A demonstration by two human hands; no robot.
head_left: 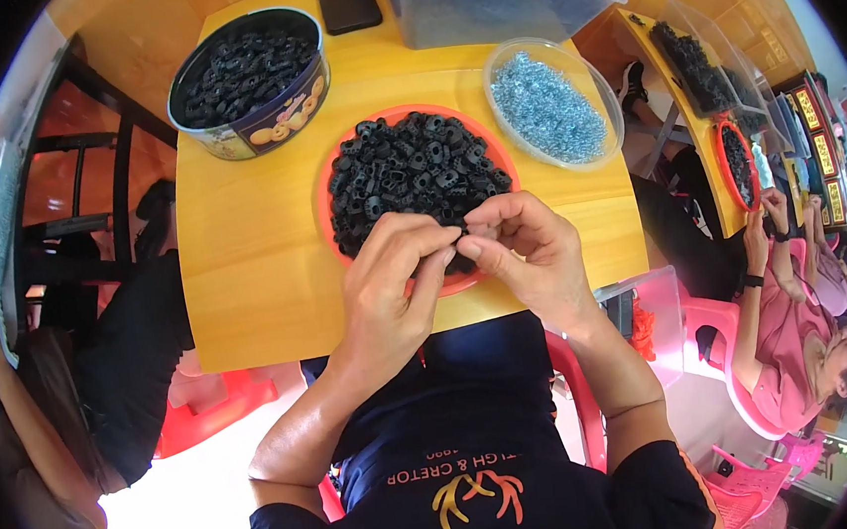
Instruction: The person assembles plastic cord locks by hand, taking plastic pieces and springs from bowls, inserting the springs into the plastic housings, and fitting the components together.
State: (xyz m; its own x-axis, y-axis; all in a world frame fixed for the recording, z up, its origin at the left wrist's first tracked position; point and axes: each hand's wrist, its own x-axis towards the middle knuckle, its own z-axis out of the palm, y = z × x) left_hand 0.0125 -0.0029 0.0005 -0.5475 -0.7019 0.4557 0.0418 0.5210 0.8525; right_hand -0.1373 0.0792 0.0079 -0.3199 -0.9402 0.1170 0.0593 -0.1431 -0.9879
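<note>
Both hands meet over the near side of an orange-red round bowl (332, 234). It is heaped with small black plastic parts (416, 166). The thumb and fingers of my left hand (390, 287) are pinched together. Close against them, my right hand (535, 261) pinches too, its thumb and forefinger almost touching the left fingertips. Whatever sits between the fingertips is too small and hidden to name. To the right of the bowl stands a clear round tub (615, 130) holding many tiny shiny bluish metal pieces (548, 105).
A round tin (265, 141) full of black parts stands at the table's (257, 297) far left. Behind are a black phone (348, 2) and a clear plastic bin (493, 15) with more black parts. People sit at another table (672, 76) on the right; another person's arm (33, 424) shows at left.
</note>
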